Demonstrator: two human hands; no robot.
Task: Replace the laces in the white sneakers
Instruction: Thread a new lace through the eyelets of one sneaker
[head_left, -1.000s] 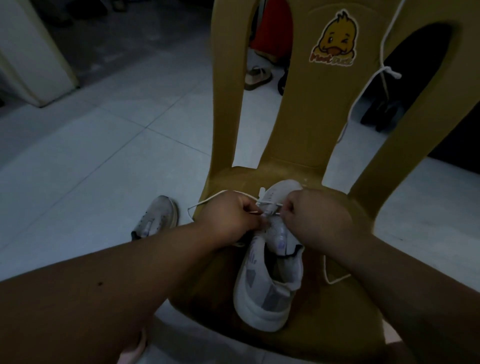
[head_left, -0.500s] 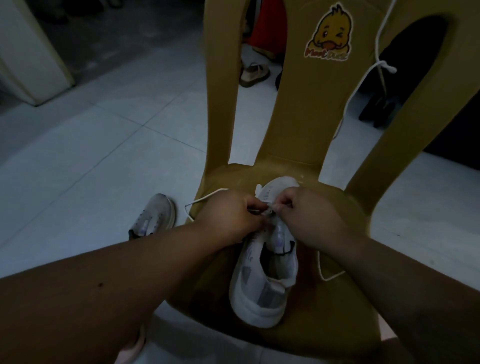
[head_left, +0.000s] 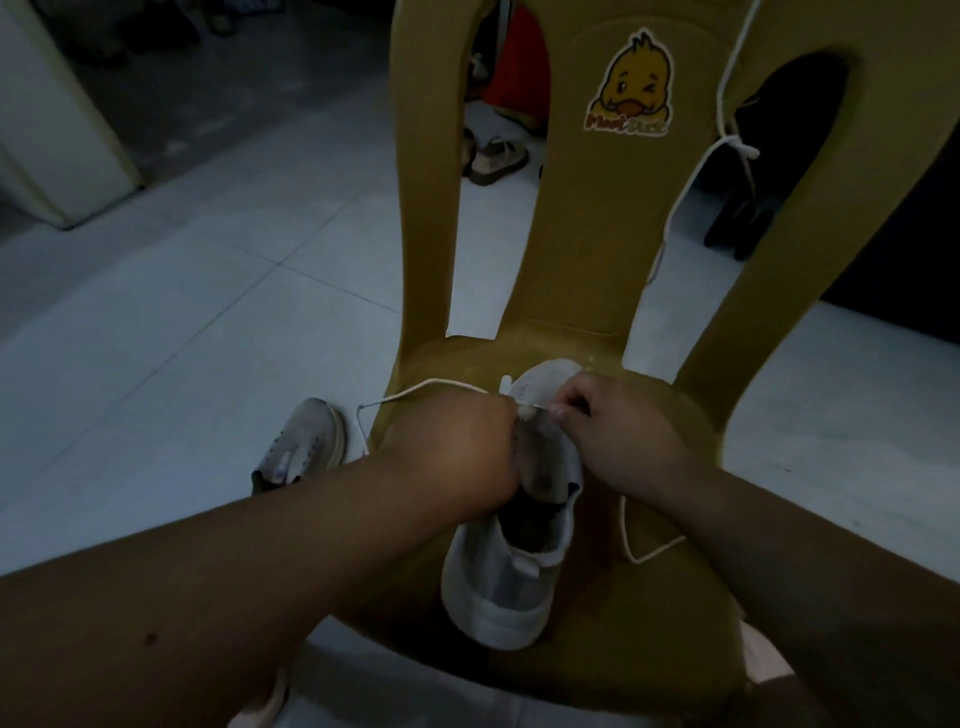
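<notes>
A white sneaker (head_left: 506, 577) lies on the seat of a tan plastic chair (head_left: 602, 613), heel toward me. My left hand (head_left: 457, 447) is curled over the sneaker's left side at the eyelets, gripping the shoe and the white lace (head_left: 426, 387) that loops out to its left. My right hand (head_left: 618, 441) pinches the same lace near the toe end; another stretch of lace (head_left: 631, 535) trails on the seat below my right wrist. The second white sneaker (head_left: 306, 441) rests on the floor left of the chair. A spare white lace (head_left: 727, 135) hangs knotted on the chair back.
The chair back carries a yellow duck sticker (head_left: 631, 88). Pale floor tiles (head_left: 182, 322) spread to the left. A sandal (head_left: 496, 156) and a red object (head_left: 519, 67) show through the chair's gap. A white cabinet (head_left: 47, 124) stands far left, and dark shoes (head_left: 743, 223) lie behind the chair on the right.
Both hands stayed at the sneaker's front eyelets, working the lace. My right fingers shifted slightly toward the toe, and the view drifted a little.
</notes>
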